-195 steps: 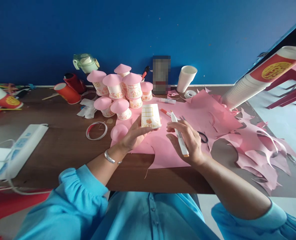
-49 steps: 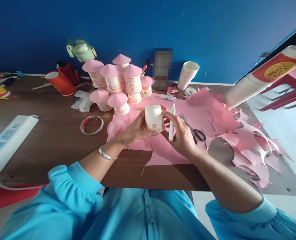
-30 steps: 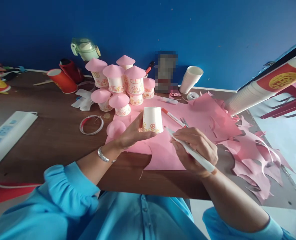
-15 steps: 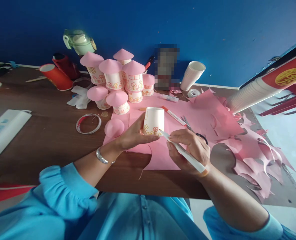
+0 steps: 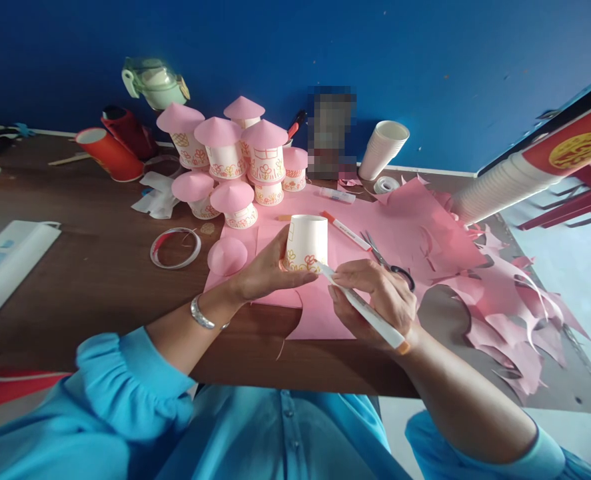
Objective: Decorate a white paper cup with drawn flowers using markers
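My left hand grips a white paper cup, which is turned upside down. Red and orange flowers are drawn around the cup's lower edge, and a window outline shows on its left side. In my right hand is a white marker with an orange end. Its tip is at the lower right of the cup, by the flowers. Pink paper lies beneath both hands. Just beyond the cup rests a marker with a red-orange cap, beside scissors partly behind my right hand.
Several decorated cups with pink cone roofs stand at the back. A loose pink cone and a tape roll lie to the left. Pink scraps and a long cup stack are at right. A power strip sits far left.
The marker and my right hand have shifted very slightly left along the cup's lower edge. My left hand keeps its hold on the cup.
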A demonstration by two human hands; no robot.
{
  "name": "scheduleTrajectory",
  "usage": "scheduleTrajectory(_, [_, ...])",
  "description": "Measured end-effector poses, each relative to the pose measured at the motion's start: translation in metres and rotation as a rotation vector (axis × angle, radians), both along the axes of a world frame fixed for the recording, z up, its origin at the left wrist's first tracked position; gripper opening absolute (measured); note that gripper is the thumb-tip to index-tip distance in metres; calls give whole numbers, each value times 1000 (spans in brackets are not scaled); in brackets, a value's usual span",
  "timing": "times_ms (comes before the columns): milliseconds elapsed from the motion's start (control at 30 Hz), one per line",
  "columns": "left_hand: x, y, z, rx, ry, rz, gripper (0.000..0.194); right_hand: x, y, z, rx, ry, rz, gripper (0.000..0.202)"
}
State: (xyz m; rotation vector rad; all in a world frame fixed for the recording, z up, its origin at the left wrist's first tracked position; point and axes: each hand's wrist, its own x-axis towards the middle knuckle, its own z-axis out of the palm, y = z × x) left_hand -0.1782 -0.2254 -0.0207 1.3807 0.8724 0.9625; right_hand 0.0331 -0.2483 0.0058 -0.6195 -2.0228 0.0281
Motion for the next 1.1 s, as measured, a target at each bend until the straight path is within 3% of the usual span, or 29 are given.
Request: scheduleTrajectory(1100, [-2, 1, -3, 55, 7, -16, 63, 0, 0, 4, 32, -43, -83, 20])
